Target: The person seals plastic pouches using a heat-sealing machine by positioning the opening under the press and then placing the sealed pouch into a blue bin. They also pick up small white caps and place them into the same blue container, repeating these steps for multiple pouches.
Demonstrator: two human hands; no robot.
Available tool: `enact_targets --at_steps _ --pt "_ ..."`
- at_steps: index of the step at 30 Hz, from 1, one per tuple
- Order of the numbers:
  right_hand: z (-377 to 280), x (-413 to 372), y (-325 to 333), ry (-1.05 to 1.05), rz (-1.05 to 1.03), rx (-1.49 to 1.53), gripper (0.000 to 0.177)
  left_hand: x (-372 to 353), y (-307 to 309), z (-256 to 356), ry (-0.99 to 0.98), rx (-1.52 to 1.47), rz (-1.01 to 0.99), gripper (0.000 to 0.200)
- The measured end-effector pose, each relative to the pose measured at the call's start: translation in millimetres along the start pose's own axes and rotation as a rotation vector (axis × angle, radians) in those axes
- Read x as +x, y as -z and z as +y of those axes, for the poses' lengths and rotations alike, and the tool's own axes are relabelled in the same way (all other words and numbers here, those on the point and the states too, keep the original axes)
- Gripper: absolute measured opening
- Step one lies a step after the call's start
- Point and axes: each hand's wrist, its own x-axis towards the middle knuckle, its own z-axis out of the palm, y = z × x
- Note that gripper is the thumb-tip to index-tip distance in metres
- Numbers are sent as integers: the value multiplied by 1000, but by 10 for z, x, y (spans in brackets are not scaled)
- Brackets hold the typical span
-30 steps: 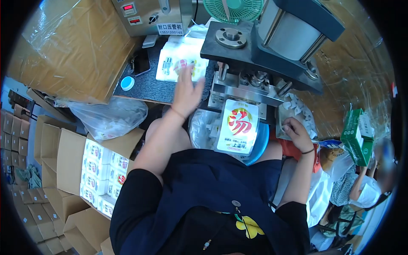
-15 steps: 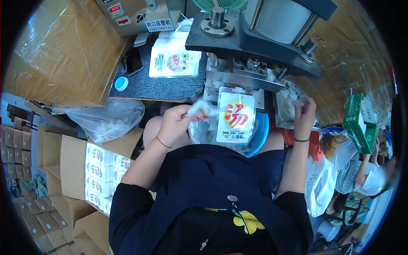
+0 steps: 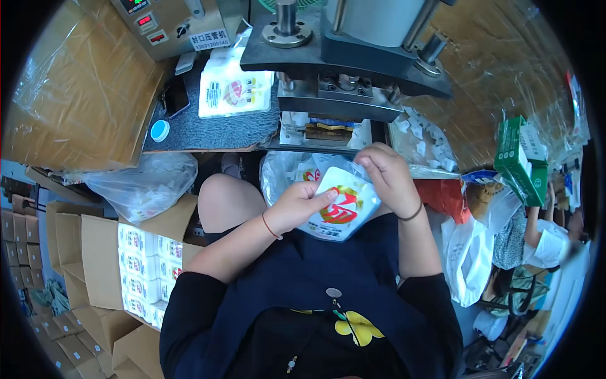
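A white pouch [image 3: 343, 211] with a large red printed character and yellow marks is held tilted above my lap. My left hand [image 3: 302, 205] grips its left side, thumb lying on the printed face. At the upper right edge of the pouch, the fingers of my right hand [image 3: 388, 177] are pinched together on it. Behind it, more printed pouches [image 3: 309, 172] lie in a clear plastic-lined container, partly hidden. The sealing press [image 3: 341, 101] stands just beyond my hands, with a bare metal jaw area below its head.
Left of the press, a dark mat [image 3: 208, 136] bears a pouch stack [image 3: 233, 93], a phone [image 3: 175, 98] and a blue lid [image 3: 160, 131]. White scraps [image 3: 420, 142] fill a tray at right. An open carton [image 3: 104, 262] holds packed pouches. Another person [image 3: 546, 243] sits far right.
The pouch has left the press front and is now tilted in both hands. My right hand came from the scrap tray to its edge. The view has shifted slightly.
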Motion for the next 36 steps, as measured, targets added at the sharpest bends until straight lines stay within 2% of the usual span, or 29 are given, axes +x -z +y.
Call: enact_targets --at_steps 1,4,5,6,7,8,13,16,23,26,27,28,29,30,31,32,33,34,36 --pt "-36 -17 65 -59 -114 -38 16 23 -27 -46 16 -54 -22 30" --pt "-34 -9 157 -1 -113 -9 20 98 -53 -76 69 -153 -99 27" --pt "9 -15 208 12 -15 -154 24 112 -34 -42 86 -149 -119 26" --pt "103 5 296 -77 13 -387 27 120 -3 -3 104 -144 -136 26" --pt "188 -17 375 -99 153 -486 26 169 59 -30 91 -198 -101 27" --pt "398 -17 490 -129 196 -605 24 196 127 -4 72 -197 -82 28" --pt "1023 -290 643 -200 174 -887 30 351 361 151 21 -210 19 31" --pt "1178 -284 593 -281 93 -687 26 449 418 221 25 -266 56 33" --pt "1196 -276 516 -434 104 -709 30 468 378 289 55 -361 105 33" --pt "1155 -288 467 -416 165 -805 33 601 584 50 -211 -19 439 33" --pt "1281 -338 454 -367 195 -825 34 475 669 390 -265 181 554 32" --pt "1340 -364 437 -321 224 -844 35 654 1166 258 -470 465 762 31" --pt "1263 -342 435 -327 246 -844 33 494 1170 648 -673 964 1018 38" --pt "1278 -350 441 -321 267 -771 32 483 1400 788 -845 1186 1043 48" --pt "1319 -385 474 -317 282 -697 31 441 1573 838 -645 1525 1100 56" --pt "1337 -403 477 -311 299 -622 31 495 1914 691 -443 1653 987 58" --pt "1233 -402 481 -190 378 -644 28 396 1919 661 -396 1690 879 60" --pt "1160 -408 506 -157 397 -600 27 276 1835 643 -352 1722 768 61" --pt "1034 -465 557 -109 439 -515 26 2 1492 503 -398 1746 632 57"
